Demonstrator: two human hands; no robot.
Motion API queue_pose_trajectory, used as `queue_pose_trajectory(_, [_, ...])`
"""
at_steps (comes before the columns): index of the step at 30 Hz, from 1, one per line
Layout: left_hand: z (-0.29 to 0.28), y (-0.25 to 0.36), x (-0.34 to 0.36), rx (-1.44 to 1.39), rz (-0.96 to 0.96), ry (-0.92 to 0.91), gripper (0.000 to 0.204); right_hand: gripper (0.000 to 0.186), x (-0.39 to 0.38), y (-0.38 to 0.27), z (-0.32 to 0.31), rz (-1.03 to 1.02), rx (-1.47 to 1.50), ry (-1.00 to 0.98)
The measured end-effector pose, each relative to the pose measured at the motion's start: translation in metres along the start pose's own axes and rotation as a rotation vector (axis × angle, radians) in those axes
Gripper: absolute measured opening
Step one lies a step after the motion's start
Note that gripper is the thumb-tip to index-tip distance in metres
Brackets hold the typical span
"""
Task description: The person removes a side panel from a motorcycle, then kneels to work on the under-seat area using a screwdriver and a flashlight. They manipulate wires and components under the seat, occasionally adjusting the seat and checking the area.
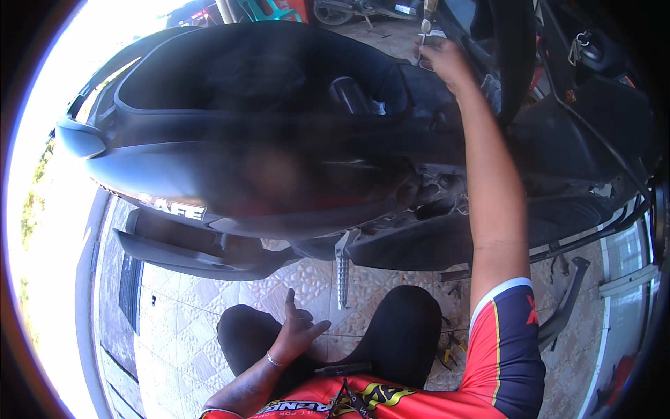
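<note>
Two hands in view. Right hand point(441, 59) stretched far over black scooter point(265, 160), fingers clamped on screwdriver point(426, 21) held upright beyond open under-seat compartment point(265, 77). Left hand point(299, 328) low above knees, empty, fingers loosely apart, thumb raised. Footpeg point(342, 276) hanging over tiled floor point(181, 314).

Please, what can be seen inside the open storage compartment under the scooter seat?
Inside the storage compartment only a dark cylindrical part near its right end and something pale beside it show. The rest of the floor is in deep shadow and blurred, so nothing more can be told.
</note>
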State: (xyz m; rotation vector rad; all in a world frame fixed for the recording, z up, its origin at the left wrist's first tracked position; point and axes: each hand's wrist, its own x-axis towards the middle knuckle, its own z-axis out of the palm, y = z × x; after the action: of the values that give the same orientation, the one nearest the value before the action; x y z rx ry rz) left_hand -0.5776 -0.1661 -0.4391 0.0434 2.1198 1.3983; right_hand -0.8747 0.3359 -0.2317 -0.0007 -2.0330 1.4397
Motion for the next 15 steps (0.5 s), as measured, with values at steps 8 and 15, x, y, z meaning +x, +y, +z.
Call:
queue_pose_trajectory(8, [0.0,-0.001,0.003,0.029,0.085,-0.012,0.124,0.035,0.002,-0.005,-0.002,-0.056,-0.614,0.137])
queue_pose_trajectory(15, [0.0,-0.002,0.002,-0.003,0.097,-0.012,0.123,0.033,0.0,-0.004,0.009,-0.002,-0.664,0.081])
